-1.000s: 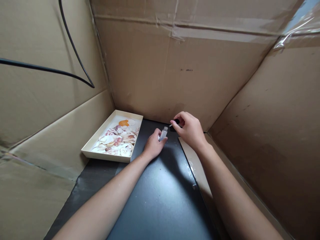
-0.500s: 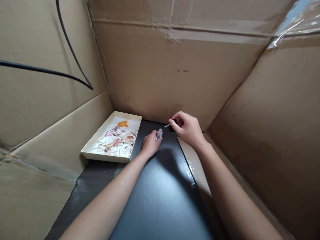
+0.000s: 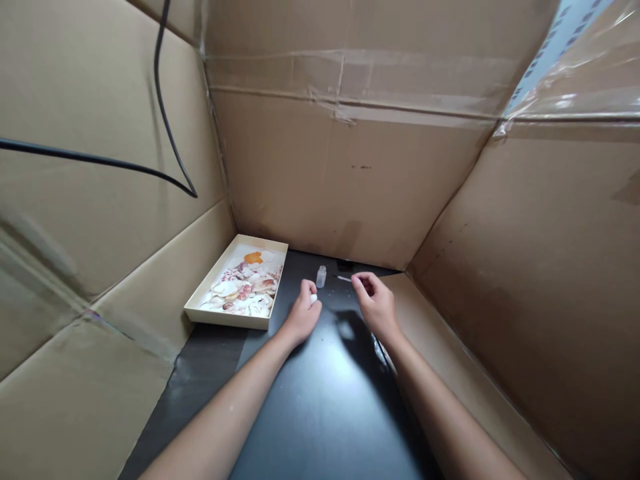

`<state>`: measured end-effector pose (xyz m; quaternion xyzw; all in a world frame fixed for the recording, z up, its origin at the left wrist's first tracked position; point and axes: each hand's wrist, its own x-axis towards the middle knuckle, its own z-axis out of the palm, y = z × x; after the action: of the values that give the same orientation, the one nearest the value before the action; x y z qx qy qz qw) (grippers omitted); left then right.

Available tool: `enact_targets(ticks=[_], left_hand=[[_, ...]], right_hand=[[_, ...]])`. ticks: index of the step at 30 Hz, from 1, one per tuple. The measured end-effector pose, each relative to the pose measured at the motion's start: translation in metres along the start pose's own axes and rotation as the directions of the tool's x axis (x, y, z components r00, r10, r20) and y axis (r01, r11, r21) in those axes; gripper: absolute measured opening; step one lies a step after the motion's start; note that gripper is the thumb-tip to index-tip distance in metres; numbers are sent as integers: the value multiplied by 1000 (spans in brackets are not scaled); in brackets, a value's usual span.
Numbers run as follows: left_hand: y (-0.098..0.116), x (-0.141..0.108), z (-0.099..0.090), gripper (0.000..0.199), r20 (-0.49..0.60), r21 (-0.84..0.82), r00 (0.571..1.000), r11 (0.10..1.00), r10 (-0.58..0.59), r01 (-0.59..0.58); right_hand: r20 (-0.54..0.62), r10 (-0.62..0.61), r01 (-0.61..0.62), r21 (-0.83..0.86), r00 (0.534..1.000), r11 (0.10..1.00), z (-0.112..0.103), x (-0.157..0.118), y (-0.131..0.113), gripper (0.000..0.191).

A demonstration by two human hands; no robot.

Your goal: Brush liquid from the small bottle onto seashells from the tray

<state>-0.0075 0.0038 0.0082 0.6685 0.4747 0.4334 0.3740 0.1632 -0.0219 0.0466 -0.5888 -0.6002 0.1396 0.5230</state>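
A small translucent bottle (image 3: pixel 321 276) stands upright near the back of the dark table, just beyond my left hand. My left hand (image 3: pixel 303 313) is closed around a small white piece (image 3: pixel 313 299), which looks like a cap and is mostly covered by the fingers. In a pinch of my right hand (image 3: pixel 375 300) is a thin whitish stick (image 3: pixel 344 278) with a dark tip, pointing left toward the bottle but apart from it. The stick's other end is hidden in the fingers.
To the left, a shallow cream tray (image 3: pixel 227 321) holds several seashells. Cardboard walls (image 3: pixel 320 193) enclose the table at the back and sides. A black cable (image 3: pixel 125 163) hangs at the upper left. A cardboard strip (image 3: pixel 450 353) lies along the right edge.
My left hand has let go of the bottle, which now stands on the table, and grips a small white piece. My right hand has lowered with the stick. The view has tilted up.
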Motion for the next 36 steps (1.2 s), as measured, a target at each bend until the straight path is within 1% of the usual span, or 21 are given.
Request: enact_targets(ticks=[3, 6, 9, 13, 17, 21, 24, 28, 36], left_hand=[[3, -13, 2, 23, 79, -11, 997, 1000, -7, 8], [1, -18, 3, 21, 83, -41, 996, 999, -10, 14], [0, -19, 1, 18, 87, -76, 996, 997, 1, 5], [3, -21, -3, 17, 125, -102, 992, 995, 12, 1], [5, -20, -3, 17, 156, -100, 988, 995, -3, 19], [1, -19, -2, 18, 141, -79, 990, 996, -28, 39], [-2, -19, -2, 17, 116, -53, 993, 998, -21, 28], [-2, -19, -3, 16, 106, -62, 994, 998, -10, 17], [2, -20, -3, 17, 123, -59, 992, 998, -27, 34]], right_hand=[[31, 55, -57, 81, 998, 995, 3, -23, 7, 30], [71, 77, -85, 125, 995, 988, 3, -40, 5, 28], [81, 103, -114, 139, 991, 984, 2, -47, 2, 28], [119, 131, -150, 162, 984, 975, 4, -49, 1, 27], [150, 115, -139, 162, 982, 977, 9, -48, 1, 25], [163, 117, -143, 163, 980, 976, 9, -49, 1, 26], [176, 144, -172, 154, 974, 973, 7, -49, 3, 27], [213, 166, -201, 156, 963, 967, 6, -49, 4, 27], [204, 137, -182, 223, 969, 958, 7, -51, 9, 24]])
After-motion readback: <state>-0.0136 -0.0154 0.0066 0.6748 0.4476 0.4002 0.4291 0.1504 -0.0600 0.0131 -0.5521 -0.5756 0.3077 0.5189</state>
